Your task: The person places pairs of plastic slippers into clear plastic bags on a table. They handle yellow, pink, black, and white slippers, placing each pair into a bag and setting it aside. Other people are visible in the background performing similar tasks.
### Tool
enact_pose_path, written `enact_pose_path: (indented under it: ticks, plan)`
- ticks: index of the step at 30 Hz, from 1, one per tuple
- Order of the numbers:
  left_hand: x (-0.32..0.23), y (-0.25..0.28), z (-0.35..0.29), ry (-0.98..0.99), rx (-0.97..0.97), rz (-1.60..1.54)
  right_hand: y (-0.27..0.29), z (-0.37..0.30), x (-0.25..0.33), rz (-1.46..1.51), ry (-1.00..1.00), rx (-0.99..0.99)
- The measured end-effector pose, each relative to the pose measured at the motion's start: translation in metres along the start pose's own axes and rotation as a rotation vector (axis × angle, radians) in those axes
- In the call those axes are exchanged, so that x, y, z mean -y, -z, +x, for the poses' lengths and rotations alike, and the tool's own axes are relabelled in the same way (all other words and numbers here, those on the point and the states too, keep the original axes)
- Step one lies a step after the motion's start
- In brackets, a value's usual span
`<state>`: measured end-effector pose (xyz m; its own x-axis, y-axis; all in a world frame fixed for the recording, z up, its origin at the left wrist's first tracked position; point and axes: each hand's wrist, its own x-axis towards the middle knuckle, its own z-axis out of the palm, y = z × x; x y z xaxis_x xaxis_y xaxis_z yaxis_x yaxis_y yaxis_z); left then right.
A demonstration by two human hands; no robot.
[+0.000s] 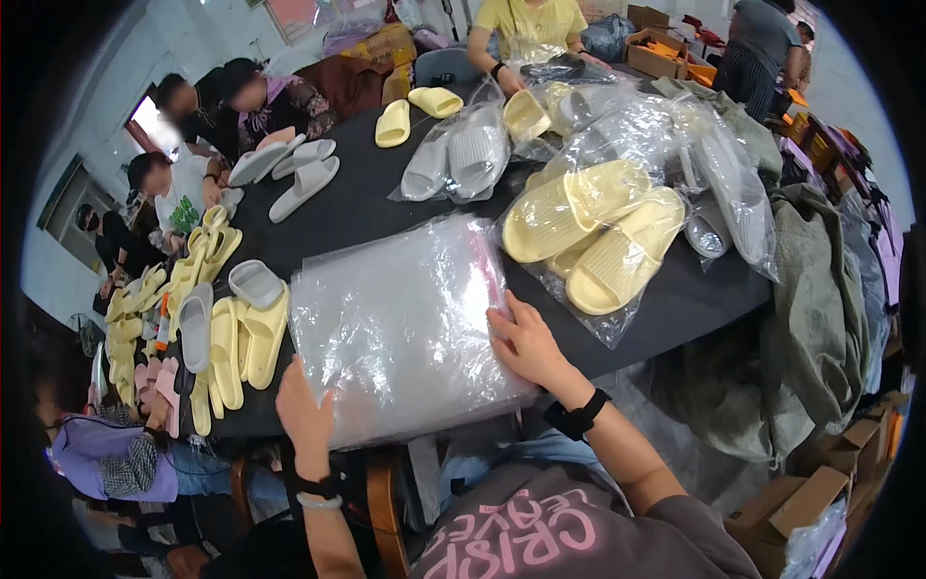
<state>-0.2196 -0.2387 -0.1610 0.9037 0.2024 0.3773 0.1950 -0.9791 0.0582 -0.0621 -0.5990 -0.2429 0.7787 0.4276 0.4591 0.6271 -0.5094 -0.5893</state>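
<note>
A stack of clear plastic bags (386, 338) lies on the black table in front of me, glossy, with a pinkish strip along its right edge. My left hand (307, 410) is at the stack's lower left edge, fingers stretched out and thumb apart. Against the right edge rests my right hand (529, 343), its fingers extended over the plastic. Neither hand is closed round anything. Just beyond the right hand, yellow slippers (622, 251) lie inside a clear bag. Loose yellow slippers (227, 352) and a grey slipper (196, 328) sit left of the stack.
Bagged grey slippers (458, 154) and loose grey slippers (304, 188) are farther back on the table (386, 193). Across it stands a person in a yellow shirt (526, 29); others work along the left. Green sacking (820, 318) hangs at the right, above cardboard boxes (805, 502).
</note>
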Motion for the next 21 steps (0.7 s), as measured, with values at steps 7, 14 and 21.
enact_pose_path:
  ticks: [7, 14, 21]
  plan:
    - [-0.098, -0.036, 0.019, -0.065, 0.203, -0.06, 0.001, 0.001, -0.003, 0.06, -0.042, -0.008]
    - [-0.091, -0.084, 0.023, 0.017, 0.24, 0.035, 0.009, 0.001, -0.009, 0.138, -0.051, 0.013]
    - [-0.087, -0.087, 0.011, 0.041, 0.259, 0.047, 0.023, 0.006, 0.019, 0.12, 0.046, 0.003]
